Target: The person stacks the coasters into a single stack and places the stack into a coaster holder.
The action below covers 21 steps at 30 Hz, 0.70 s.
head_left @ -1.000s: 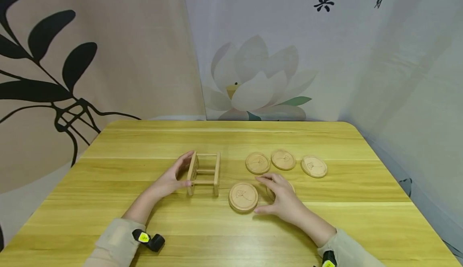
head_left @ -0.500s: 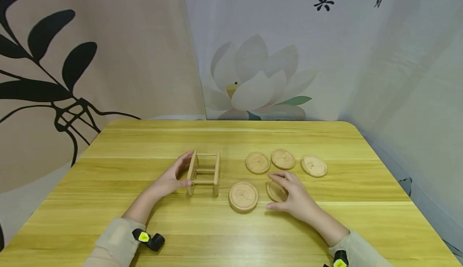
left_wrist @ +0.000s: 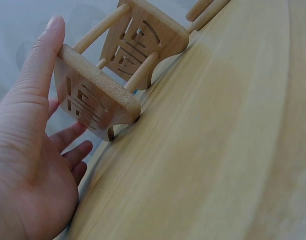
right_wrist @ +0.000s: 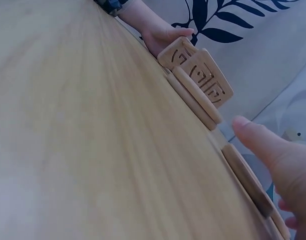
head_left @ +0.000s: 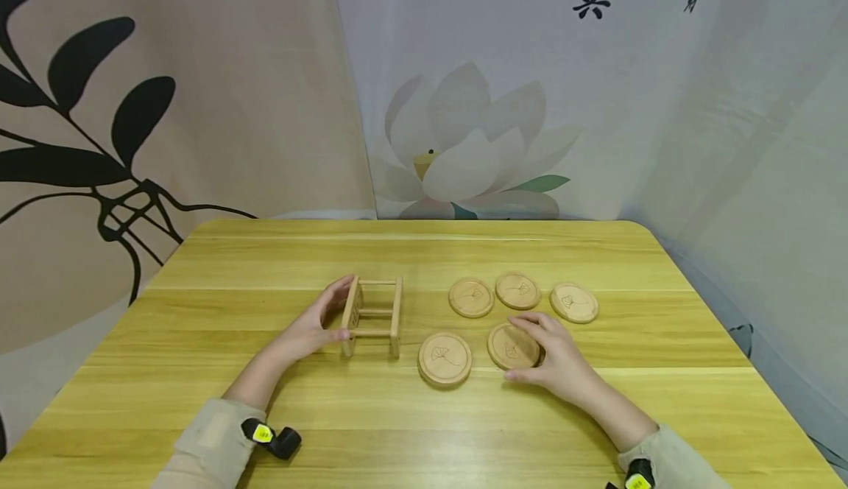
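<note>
The wooden coaster rack (head_left: 375, 314) stands on the table at centre left, its two cut-out end panels joined by rods. My left hand (head_left: 316, 323) holds its left panel, thumb at the near edge and fingers at the far edge. In the left wrist view, the thumb lies along the panel's (left_wrist: 93, 92) upper edge. My right hand (head_left: 553, 353) arches around the right side of a round wooden coaster (head_left: 513, 347), fingers spread. The right wrist view shows the thumb raised apart from this coaster (right_wrist: 247, 180). Left of it lie two stacked coasters (head_left: 444, 359).
Behind the right hand, three flat round coasters form a loose row: left (head_left: 471, 297), middle (head_left: 518, 291) and right (head_left: 574, 303). All bear an engraved leaf. The wooden table (head_left: 318, 415) ends at a printed curtain (head_left: 265, 106).
My right hand has moved right, away from the stacked coasters, to the outer side of the single coaster, uncovering most of it. The left hand and rack stay put.
</note>
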Each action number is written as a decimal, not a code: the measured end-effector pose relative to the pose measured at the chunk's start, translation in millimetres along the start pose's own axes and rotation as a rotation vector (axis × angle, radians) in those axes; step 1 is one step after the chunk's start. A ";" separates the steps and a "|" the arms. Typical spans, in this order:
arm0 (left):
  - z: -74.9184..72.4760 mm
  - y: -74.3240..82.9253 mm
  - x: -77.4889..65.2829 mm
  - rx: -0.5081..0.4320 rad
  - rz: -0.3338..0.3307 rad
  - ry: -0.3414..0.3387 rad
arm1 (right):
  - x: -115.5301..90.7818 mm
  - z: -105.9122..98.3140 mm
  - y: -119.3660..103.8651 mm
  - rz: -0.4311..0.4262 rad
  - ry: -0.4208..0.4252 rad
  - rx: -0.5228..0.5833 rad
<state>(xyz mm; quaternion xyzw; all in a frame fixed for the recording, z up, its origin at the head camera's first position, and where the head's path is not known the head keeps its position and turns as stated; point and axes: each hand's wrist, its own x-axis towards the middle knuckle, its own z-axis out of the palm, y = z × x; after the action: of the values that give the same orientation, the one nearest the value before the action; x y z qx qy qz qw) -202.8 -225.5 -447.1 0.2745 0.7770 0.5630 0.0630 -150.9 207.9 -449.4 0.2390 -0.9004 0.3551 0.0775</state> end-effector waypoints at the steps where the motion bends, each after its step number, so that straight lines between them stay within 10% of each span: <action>1: -0.1 0.1 0.0 -0.001 -0.001 -0.001 | -0.6 -0.8 0.9 0.003 -0.001 -0.002; 21: -0.2 1.8 0.0 0.000 -0.004 -0.001 | -7.4 -5.2 9.1 0.042 -0.054 -0.042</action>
<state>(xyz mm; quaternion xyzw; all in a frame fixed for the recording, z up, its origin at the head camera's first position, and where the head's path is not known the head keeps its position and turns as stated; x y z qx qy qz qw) -202.3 -225.2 -445.3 0.2732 0.7775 0.5627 0.0645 -148.9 220.0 -453.4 0.2278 -0.9143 0.3311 0.0507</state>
